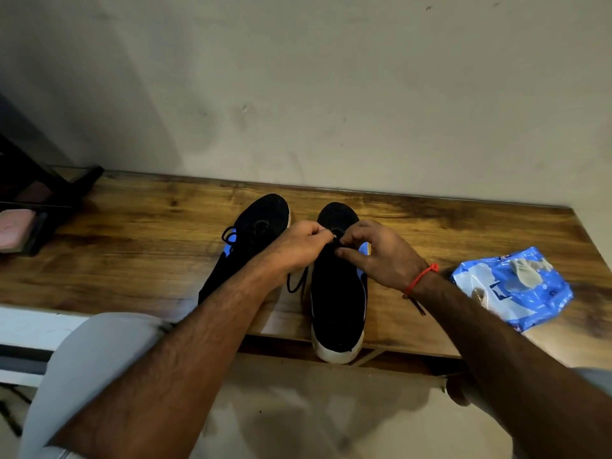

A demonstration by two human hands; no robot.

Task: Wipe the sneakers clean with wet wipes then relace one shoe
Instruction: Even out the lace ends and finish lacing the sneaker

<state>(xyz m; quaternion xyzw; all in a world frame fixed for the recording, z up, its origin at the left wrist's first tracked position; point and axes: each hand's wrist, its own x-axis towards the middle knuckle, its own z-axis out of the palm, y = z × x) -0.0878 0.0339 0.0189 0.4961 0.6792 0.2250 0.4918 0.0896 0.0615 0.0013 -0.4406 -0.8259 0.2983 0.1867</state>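
Relacing under way: left hand [299, 241] and right hand [374, 250] both pinching the lace [337, 241] at the low eyelets of the right shoe [337, 299], heel overhanging the table [132, 243]. Next, probably: thread crosswise, pull even. Wipes [513, 286] lying right.

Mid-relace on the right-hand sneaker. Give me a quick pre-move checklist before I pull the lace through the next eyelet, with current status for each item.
1. Both hands on the lace: ok. The left hand and right hand pinch the black lace near the toe end of the right sneaker.
2. Sneaker seated on the table: not ok. Its heel overhangs the front edge.
3. Lace tail free: ok. A loose length hangs beside the left wrist.
4. Which eyelet is next: cannot tell, fingers cover it.
5. Left sneaker out of the way: ok, laced and lying alongside.
6. Wipes pack clear of the work: ok, off to the right.
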